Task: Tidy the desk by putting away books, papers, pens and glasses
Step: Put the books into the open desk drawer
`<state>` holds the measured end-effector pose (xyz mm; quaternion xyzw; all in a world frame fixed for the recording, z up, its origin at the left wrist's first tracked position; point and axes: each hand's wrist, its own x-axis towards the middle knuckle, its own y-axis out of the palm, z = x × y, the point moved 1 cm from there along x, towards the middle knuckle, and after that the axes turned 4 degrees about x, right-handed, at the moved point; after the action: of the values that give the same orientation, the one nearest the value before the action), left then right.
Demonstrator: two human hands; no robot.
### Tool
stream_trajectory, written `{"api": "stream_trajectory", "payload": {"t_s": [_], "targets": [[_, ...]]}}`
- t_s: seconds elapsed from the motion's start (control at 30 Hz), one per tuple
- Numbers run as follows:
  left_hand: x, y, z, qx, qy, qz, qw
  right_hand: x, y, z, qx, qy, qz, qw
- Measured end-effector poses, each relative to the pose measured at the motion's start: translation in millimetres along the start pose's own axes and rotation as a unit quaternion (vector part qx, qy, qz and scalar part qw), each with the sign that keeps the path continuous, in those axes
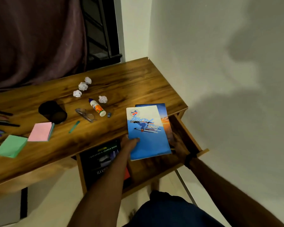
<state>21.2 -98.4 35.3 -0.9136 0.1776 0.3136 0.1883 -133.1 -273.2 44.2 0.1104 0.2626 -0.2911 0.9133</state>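
Observation:
My left hand grips the near left edge of a blue and white notebook, held over the open drawer at the desk's right end. A second blue and orange book lies under it. My right hand is at the books' right edge, mostly hidden beneath them. A black book lies inside the drawer on the left. Clear glasses rest on the desk. Several pens lie at the far left edge.
Several crumpled paper balls, a glue bottle, a small eraser, a teal pen cap, a black pen holder on its side, pink and green sticky note pads sit on the desk. A wall is to the right.

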Motion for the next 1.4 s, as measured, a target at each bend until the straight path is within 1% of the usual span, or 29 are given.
{"api": "stream_trajectory", "payload": {"t_s": [0.1, 0.23, 0.27, 0.33, 0.47, 0.57, 0.67, 0.77, 0.87, 0.97, 1.03, 1.1, 1.2, 1.27, 1.4], "targets": [[-21.7, -0.8, 16.1, -0.047, 0.018, 0.027, 0.998, -39.2, 2.2, -14.6, 0.018, 0.006, 0.031, 0.999], [-42.3, -3.2, 40.7, -0.111, 0.002, 0.065, 0.992, -65.6, -6.6, -23.2, 0.031, 0.014, 0.046, 0.998], [-47.4, -3.3, 43.8, -0.114, 0.015, 0.071, 0.991, -66.3, -8.4, -20.2, 0.031, 0.012, 0.044, 0.998], [-60.1, -3.3, 47.9, -0.129, 0.059, 0.078, 0.987, -66.2, -6.9, -11.3, -0.008, 0.004, 0.047, 0.999], [-71.2, -4.9, 35.1, -0.139, 0.169, 0.055, 0.974, -53.9, 1.0, 9.7, -0.086, -0.091, 0.030, 0.992], [-76.4, -8.9, 13.5, -0.146, 0.204, 0.017, 0.968, -42.9, 11.7, 30.7, -0.108, -0.136, 0.030, 0.984], [-78.8, -5.4, 8.1, -0.137, 0.219, -0.019, 0.966, -25.2, 19.4, 35.1, -0.125, -0.156, 0.070, 0.977], [-76.7, 2.7, 26.4, -0.098, 0.182, -0.042, 0.978, -17.9, 18.4, 23.4, -0.141, -0.129, 0.097, 0.977], [-76.0, 9.9, 56.2, -0.054, 0.158, -0.071, 0.983, -22.7, 11.8, 8.8, -0.189, -0.092, 0.098, 0.973], [-79.7, 14.4, 83.3, 0.002, 0.104, -0.065, 0.992, -20.7, 9.8, 3.5, -0.290, -0.080, 0.099, 0.948], [-84.3, 16.4, 97.8, 0.065, 0.072, -0.058, 0.994, -17.6, 8.7, 6.1, -0.325, -0.071, 0.108, 0.937], [-87.3, 18.4, 112.9, 0.089, 0.060, -0.060, 0.992, -14.3, 10.5, 8.7, -0.348, -0.073, 0.117, 0.927], [-91.7, 25.2, 129.9, 0.092, 0.028, -0.054, 0.994, -5.2, 12.3, 5.1, -0.355, -0.066, 0.134, 0.923], [-93.5, 29.0, 136.7, 0.132, 0.013, -0.061, 0.989, -3.3, 9.9, -0.3, -0.339, -0.055, 0.154, 0.927], [-92.5, 29.8, 141.8, 0.232, -0.007, -0.092, 0.968, -5.2, -5.9, -18.9, -0.334, -0.028, 0.187, 0.923]]}}
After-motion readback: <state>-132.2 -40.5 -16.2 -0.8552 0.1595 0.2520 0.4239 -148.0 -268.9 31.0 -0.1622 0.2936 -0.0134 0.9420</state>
